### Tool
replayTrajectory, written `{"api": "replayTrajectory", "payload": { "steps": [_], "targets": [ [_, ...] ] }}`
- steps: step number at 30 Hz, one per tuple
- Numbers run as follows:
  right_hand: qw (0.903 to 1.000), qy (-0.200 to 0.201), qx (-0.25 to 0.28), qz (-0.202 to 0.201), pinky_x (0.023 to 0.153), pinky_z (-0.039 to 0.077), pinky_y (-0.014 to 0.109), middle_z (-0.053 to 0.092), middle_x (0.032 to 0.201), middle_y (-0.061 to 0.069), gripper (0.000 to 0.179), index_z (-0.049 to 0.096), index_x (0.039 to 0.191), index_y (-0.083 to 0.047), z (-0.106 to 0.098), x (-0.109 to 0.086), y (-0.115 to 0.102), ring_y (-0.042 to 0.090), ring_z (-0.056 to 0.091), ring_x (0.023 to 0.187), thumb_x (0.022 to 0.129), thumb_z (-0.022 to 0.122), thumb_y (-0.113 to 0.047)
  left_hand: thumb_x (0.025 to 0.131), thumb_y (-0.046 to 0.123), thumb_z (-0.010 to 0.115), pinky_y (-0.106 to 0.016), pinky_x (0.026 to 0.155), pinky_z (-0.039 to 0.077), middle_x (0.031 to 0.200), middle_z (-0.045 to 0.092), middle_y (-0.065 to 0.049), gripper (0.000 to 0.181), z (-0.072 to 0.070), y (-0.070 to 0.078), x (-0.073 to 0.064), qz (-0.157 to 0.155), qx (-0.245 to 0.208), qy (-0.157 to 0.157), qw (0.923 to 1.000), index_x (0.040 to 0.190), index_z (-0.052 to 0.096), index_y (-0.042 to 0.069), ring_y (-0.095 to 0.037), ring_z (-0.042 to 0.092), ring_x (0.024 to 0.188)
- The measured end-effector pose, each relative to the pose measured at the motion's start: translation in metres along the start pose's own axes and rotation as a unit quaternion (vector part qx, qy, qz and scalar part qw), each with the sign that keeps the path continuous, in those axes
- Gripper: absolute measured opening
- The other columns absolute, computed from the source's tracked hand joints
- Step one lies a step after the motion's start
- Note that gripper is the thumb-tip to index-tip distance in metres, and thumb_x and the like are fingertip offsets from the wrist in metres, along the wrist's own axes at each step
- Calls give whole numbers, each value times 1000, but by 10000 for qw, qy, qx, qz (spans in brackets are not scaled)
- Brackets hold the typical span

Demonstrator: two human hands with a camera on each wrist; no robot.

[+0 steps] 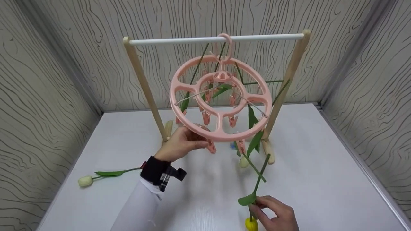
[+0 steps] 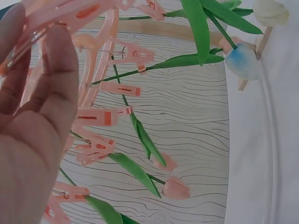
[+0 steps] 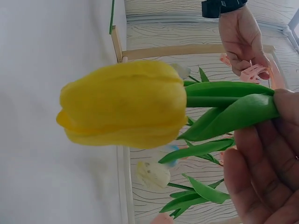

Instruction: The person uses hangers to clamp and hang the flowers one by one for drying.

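A pink round clip hanger [image 1: 220, 128] hangs by its hook from a white rod. My left hand [image 1: 183, 144] is at its front rim, fingers partly hidden behind the ring, and grips a pink clip [image 3: 253, 72] there. Below and to the right, my right hand [image 1: 277, 215] pinches an artificial yellow tulip [image 3: 124, 105] by its green stem and leaf. The tulip's head points toward me and its stem end points up at the hanger. Other tulips hang head down from the clips, among them a pink tulip [image 2: 176, 187] and a blue-and-white tulip [image 2: 242, 61].
The white rod [image 1: 179, 40] rests on a wooden stand with a left leg [image 1: 144, 86] and a right leg [image 1: 285, 83]. A white tulip [image 1: 85, 181] lies on the white table [image 1: 128, 205] at the left. Wood-grain patterned walls [image 1: 96, 38] enclose the table's back and sides.
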State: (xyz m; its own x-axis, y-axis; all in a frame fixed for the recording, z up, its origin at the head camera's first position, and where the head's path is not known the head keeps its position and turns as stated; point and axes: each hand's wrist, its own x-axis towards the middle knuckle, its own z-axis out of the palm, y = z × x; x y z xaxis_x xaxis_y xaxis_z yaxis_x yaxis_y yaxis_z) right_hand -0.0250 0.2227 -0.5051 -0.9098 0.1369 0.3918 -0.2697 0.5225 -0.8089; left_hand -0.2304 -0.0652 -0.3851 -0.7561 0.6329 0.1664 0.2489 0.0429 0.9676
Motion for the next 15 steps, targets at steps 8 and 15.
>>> {"api": "replayTrajectory", "payload": {
  "steps": [8, 15],
  "targets": [
    [9957, 745, -98, -549, 81, 60, 6, 85, 93, -8, 32, 89, 102, -5, -8, -1, 1, -1, 75, 80, 84, 91, 21, 108, -2, 82, -30, 104, 70, 132, 85, -31, 49, 12, -2, 2, 147, 190, -257, 9994, 155, 70, -4, -17, 86, 115],
    [9918, 989, -61, -813, 81, 60, 5, 84, 91, -11, 35, 87, 100, -3, -9, -1, 4, -2, 74, 78, 79, 90, 25, 107, -4, 82, -31, 104, 71, 129, 83, -34, 42, 20, 1, 2, 323, 324, -422, 9981, 148, 73, -8, -42, 86, 120]
  ]
}}
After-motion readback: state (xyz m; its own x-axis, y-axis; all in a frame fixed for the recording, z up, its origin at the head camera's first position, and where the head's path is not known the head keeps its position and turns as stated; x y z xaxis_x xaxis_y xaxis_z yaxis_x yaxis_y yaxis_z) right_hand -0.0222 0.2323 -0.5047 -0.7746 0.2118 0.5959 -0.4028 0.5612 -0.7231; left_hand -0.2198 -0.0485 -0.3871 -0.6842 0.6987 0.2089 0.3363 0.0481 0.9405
